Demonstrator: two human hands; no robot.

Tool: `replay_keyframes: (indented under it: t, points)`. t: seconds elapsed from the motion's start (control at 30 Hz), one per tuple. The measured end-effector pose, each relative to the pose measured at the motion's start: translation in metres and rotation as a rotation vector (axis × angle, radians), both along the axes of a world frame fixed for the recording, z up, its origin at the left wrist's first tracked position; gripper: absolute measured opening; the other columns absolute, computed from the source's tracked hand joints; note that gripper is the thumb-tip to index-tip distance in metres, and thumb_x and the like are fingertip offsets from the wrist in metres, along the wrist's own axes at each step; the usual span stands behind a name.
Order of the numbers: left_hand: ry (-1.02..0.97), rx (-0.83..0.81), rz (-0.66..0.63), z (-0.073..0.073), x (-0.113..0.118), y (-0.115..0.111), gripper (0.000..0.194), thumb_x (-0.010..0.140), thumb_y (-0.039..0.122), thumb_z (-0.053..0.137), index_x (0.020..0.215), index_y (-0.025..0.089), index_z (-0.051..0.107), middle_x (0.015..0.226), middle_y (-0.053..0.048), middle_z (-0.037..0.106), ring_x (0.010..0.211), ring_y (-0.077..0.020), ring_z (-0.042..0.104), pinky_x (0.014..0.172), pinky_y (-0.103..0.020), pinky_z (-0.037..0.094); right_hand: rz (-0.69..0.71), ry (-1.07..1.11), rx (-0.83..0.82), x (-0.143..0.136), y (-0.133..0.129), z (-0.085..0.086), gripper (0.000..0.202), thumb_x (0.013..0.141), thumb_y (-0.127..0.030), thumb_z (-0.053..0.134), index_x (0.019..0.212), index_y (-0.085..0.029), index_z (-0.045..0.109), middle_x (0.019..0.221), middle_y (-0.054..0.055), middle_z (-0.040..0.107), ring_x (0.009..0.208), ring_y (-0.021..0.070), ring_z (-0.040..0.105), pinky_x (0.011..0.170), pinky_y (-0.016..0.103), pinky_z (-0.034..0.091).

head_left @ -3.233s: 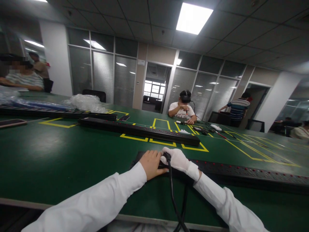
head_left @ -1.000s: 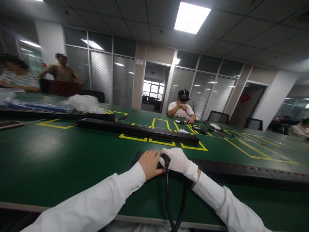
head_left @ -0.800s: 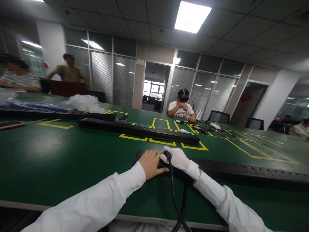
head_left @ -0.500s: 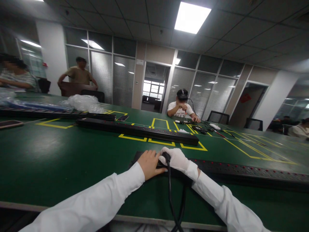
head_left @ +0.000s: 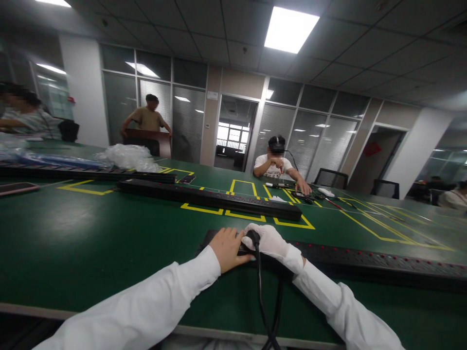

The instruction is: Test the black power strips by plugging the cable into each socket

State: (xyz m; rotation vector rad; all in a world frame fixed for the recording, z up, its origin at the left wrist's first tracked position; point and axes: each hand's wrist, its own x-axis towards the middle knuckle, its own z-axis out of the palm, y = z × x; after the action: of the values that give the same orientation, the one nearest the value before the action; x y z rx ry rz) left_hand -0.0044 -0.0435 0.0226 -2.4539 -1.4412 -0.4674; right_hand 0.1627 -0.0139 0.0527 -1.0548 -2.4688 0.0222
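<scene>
A long black power strip (head_left: 368, 261) with a row of red dots lies across the table in front of me. My bare left hand (head_left: 226, 249) is wrapped over its left end, thumb on the near side and fingers across the top. Right beside it, my white-gloved right hand (head_left: 269, 241) is closed round a black power plug (head_left: 253, 236) held against the strip's top. Whether the plug's pins sit in a socket is hidden. From the plug a black cable (head_left: 260, 291) hangs down over the table's near edge.
Another black power strip (head_left: 207, 197) lies farther back by yellow tape marks. Clear plastic wrap (head_left: 127, 156) and a phone (head_left: 18, 188) are at the left. Across the green table (head_left: 109, 233) a person in a headset (head_left: 272, 165) sits by cables; another person (head_left: 148, 119) stands behind a chair.
My hands keep their place on the strip and plug. The standing person and chair have shifted right. The seated person's hand has reached out over the cables.
</scene>
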Motion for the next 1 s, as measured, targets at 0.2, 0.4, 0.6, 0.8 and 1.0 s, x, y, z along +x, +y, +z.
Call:
replay_keyframes:
  t: [0.2, 0.4, 0.6, 0.8, 1.0]
  points:
    - [0.003, -0.004, 0.007, 0.0, 0.0, 0.0, 0.064, 0.073, 0.065, 0.038, 0.117, 0.017, 0.044, 0.088, -0.009, 0.055, 0.087, -0.0267, 0.051, 0.077, -0.038, 0.035, 0.004, -0.026, 0.06, 0.0, -0.003, 0.001, 0.027, 0.08, -0.042, 0.044, 0.088, -0.021, 0.058, 0.07, 0.001, 0.062, 0.061, 0.0105, 0.053, 0.058, 0.02, 0.035]
    - [0.021, -0.002, 0.002, -0.001, 0.0, 0.001, 0.062, 0.073, 0.061, 0.042, 0.116, 0.017, 0.045, 0.088, -0.009, 0.055, 0.087, -0.0268, 0.051, 0.076, -0.038, 0.036, 0.044, -0.121, 0.229, 0.0, -0.007, 0.001, 0.03, 0.079, -0.045, 0.045, 0.086, -0.019, 0.059, 0.07, 0.004, 0.061, 0.065, 0.0134, 0.055, 0.062, 0.022, 0.034]
    - [0.006, 0.011, 0.001, 0.0, 0.001, -0.001, 0.064, 0.074, 0.066, 0.036, 0.114, 0.017, 0.046, 0.088, -0.01, 0.055, 0.086, -0.0268, 0.051, 0.076, -0.038, 0.036, 0.057, 0.087, -0.007, 0.002, -0.004, 0.002, 0.029, 0.081, -0.045, 0.044, 0.089, -0.02, 0.056, 0.073, 0.002, 0.061, 0.065, 0.0116, 0.054, 0.063, 0.022, 0.038]
    - [0.002, 0.045, 0.005, -0.004, 0.0, 0.001, 0.073, 0.072, 0.071, 0.031, 0.12, 0.017, 0.043, 0.091, -0.011, 0.055, 0.086, -0.027, 0.051, 0.077, -0.038, 0.035, 0.13, 0.397, -0.318, 0.012, 0.008, 0.007, 0.036, 0.081, -0.052, 0.041, 0.083, -0.018, 0.052, 0.075, 0.0, 0.056, 0.064, 0.0102, 0.051, 0.061, 0.022, 0.041]
    - [-0.003, 0.045, 0.005, -0.005, 0.0, 0.002, 0.071, 0.073, 0.07, 0.032, 0.119, 0.017, 0.045, 0.091, -0.011, 0.056, 0.086, -0.0267, 0.051, 0.077, -0.038, 0.035, 0.056, 0.344, -0.38, 0.032, 0.013, 0.005, 0.042, 0.08, -0.055, 0.039, 0.072, -0.017, 0.055, 0.066, 0.0, 0.057, 0.06, 0.0106, 0.051, 0.058, 0.022, 0.04]
